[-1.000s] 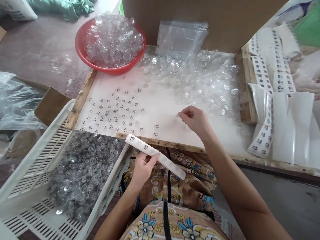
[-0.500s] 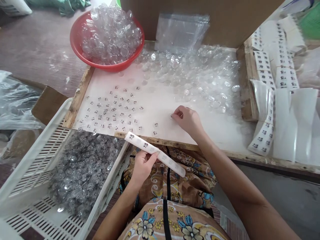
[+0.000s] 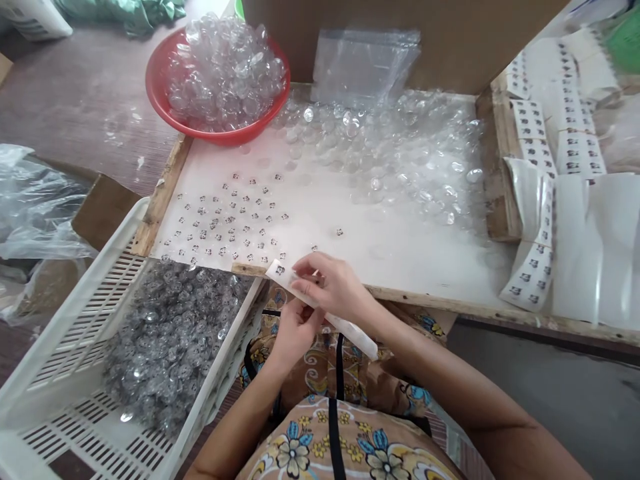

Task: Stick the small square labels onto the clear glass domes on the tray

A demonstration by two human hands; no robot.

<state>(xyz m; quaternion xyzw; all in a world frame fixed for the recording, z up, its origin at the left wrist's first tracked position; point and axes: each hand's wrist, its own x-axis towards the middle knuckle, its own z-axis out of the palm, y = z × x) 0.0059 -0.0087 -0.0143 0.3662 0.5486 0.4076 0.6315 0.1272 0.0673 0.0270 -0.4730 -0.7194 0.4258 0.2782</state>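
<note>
Left hand: in the head view, the left hand (image 3: 296,333) pinches the sticker strip (image 3: 353,332) near its middle; the right hand partly covers its fingertips.
Right hand: the right hand (image 3: 340,288) reaches over the strip with curled fingers just at its upper part; whether they grip a sticker, I cannot tell.
Hidden: the middle of the strip lies behind both hands, so any prints there are out of sight.
Cut off: the brown box (image 3: 450,40) runs past the top edge, the white crate (image 3: 216,369) past the lower left.
Hard to make out: the clear discs (image 3: 375,183) blur together at the back of the desk (image 3: 395,260); the dark pieces (image 3: 160,353) in the crate merge into one glossy heap.
Strip's place: slanting across the front of the desk's wooden edge (image 3: 425,300), upper end to the left, lower end above the patterned clothing (image 3: 325,373).
Strip's look: narrow, white, slightly curved, with one dark animal-face print showing near its upper end.
</note>
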